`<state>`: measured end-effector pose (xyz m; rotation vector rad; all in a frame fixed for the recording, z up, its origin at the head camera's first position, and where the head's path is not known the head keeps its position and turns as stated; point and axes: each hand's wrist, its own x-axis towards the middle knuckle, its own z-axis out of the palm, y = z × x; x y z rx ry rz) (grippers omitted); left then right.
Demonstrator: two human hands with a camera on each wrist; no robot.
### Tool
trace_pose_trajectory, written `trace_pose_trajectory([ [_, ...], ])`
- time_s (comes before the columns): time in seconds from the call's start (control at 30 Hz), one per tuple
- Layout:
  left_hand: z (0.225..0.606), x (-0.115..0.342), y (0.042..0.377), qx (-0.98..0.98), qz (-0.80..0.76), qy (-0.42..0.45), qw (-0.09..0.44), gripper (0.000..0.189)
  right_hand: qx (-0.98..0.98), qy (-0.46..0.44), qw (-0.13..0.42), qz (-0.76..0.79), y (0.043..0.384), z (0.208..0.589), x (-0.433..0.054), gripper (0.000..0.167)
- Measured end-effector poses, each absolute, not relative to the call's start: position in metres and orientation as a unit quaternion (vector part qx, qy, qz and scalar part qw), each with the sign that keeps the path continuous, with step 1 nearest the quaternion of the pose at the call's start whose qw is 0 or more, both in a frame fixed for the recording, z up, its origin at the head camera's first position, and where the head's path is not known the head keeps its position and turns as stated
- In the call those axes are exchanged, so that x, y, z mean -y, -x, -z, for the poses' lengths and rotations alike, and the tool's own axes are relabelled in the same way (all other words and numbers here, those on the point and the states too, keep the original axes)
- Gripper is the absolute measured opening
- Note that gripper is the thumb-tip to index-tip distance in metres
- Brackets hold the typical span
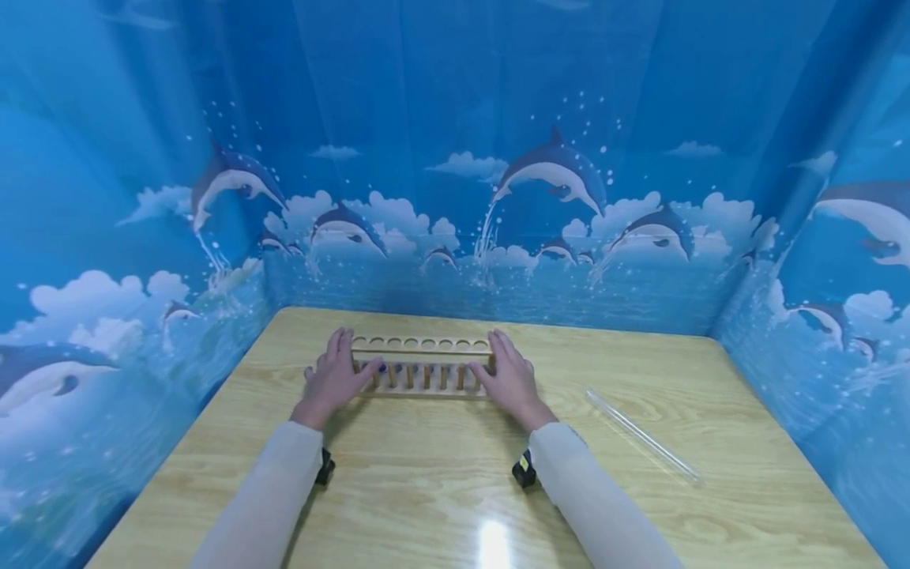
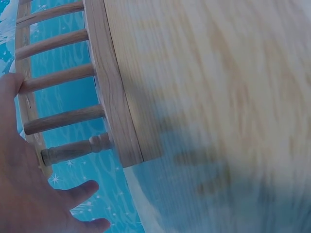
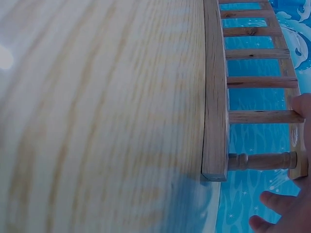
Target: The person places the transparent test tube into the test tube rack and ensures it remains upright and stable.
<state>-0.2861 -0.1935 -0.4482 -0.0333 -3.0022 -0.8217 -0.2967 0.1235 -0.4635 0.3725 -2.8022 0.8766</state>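
Observation:
A wooden test tube rack (image 1: pixel 426 394) stands upright towards the back of the table, with a row of round holes along its top rail and pegs below. My left hand (image 1: pixel 334 381) grips its left end, the thumb in front. At the opposite end, my right hand (image 1: pixel 513 379) holds it the same way. The left wrist view shows the rack's base (image 2: pixel 107 82) and pegs beside the left thumb (image 2: pixel 10 85). In the right wrist view, the right thumb (image 3: pixel 302 103) lies by the top rail; part of that hand is cut off.
On the table (image 1: pixel 426 474), to the right of my right arm, a clear glass test tube (image 1: pixel 643 435) lies slantwise. Blue curtains (image 1: pixel 455 95) printed with dolphins hang behind the table and along both sides.

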Motion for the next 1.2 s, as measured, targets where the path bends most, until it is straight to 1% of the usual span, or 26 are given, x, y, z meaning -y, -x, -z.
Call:
trace_pose_trajectory([
  [0.3,0.448,0.195,0.287,0.965,0.262,0.025,0.015,0.09,0.945,-0.124,0.083,-0.289,0.297,0.464,-0.126,0.075],
  [0.67,0.444,0.197,0.282,0.964,0.263,0.024,-0.003,0.086,0.943,-0.139,0.087,-0.291,0.3,0.467,-0.13,0.075],
  [0.93,0.445,0.197,0.281,0.962,0.272,0.032,-0.003,0.085,0.943,-0.138,0.088,-0.289,0.298,0.466,-0.131,0.075],
  [1.2,0.446,0.196,0.276,0.966,0.258,0.032,-0.003,0.087,0.941,-0.139,0.084,-0.298,0.294,0.461,-0.133,0.075],
])
